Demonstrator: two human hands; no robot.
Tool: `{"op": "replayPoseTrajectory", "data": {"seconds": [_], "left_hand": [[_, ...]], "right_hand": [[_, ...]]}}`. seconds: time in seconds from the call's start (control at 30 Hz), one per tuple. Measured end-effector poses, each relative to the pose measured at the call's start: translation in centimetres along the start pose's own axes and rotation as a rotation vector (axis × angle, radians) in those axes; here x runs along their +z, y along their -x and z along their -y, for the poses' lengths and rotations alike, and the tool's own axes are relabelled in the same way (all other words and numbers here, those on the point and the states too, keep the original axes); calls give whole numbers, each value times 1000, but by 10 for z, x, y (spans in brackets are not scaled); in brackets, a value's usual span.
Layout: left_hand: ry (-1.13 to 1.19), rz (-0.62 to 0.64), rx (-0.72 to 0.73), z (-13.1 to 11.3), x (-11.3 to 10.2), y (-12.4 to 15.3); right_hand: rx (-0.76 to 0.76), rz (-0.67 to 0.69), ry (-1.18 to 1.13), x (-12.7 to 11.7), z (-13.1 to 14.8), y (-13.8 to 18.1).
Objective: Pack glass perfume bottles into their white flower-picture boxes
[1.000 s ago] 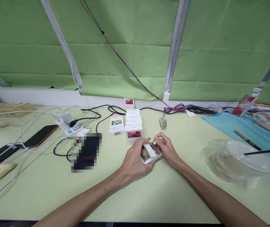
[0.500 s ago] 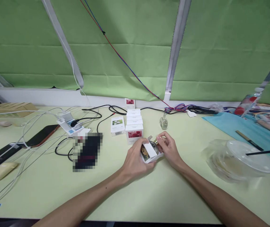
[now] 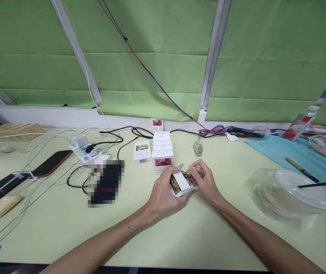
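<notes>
Head view: an open white box (image 3: 181, 181) is gripped by the left hand (image 3: 163, 191); the glass bottle (image 3: 186, 176) inside has its gold cap (image 3: 188, 172), slanted rightward, pinched by the nearer right hand (image 3: 194, 169)'s fingers

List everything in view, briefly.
Open box: 1, white, centre
Gold piece: 1, gold, centre
Small boxes: several, white, centre
Glass bottle: 1, clear, centre
Pixelated item: 1, dark, left
Slabs: 2, dark, left
Cables: many, mixed, left and back
Plug strip: 1, white, left
Lidded tub: 1, whitish, right
Cloth: 1, blue, right
Tool: 1, tan, right
Blind panels: several, green, back
Desk: 1, green, below
Left hand: 1, bare, at open box
Right hand: 1, bare, at gold piece
</notes>
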State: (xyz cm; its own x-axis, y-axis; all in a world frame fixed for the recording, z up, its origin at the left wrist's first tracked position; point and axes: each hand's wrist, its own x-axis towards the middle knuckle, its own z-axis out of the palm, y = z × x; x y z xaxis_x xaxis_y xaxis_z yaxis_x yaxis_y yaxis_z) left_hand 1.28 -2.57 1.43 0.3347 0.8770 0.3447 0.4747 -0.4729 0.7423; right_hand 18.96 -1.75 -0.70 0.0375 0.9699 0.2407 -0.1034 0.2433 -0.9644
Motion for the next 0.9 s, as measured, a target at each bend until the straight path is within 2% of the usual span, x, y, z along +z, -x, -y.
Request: {"op": "replayPoseTrajectory", "data": {"seconds": [0.6,0.9], "left_hand": [[19,-4,16,-2,-1,0],[46,14,26,0,-3,0]], "right_hand": [[-59,-35,45,5,0,9],[6,19,-28,3,1,3]]}}
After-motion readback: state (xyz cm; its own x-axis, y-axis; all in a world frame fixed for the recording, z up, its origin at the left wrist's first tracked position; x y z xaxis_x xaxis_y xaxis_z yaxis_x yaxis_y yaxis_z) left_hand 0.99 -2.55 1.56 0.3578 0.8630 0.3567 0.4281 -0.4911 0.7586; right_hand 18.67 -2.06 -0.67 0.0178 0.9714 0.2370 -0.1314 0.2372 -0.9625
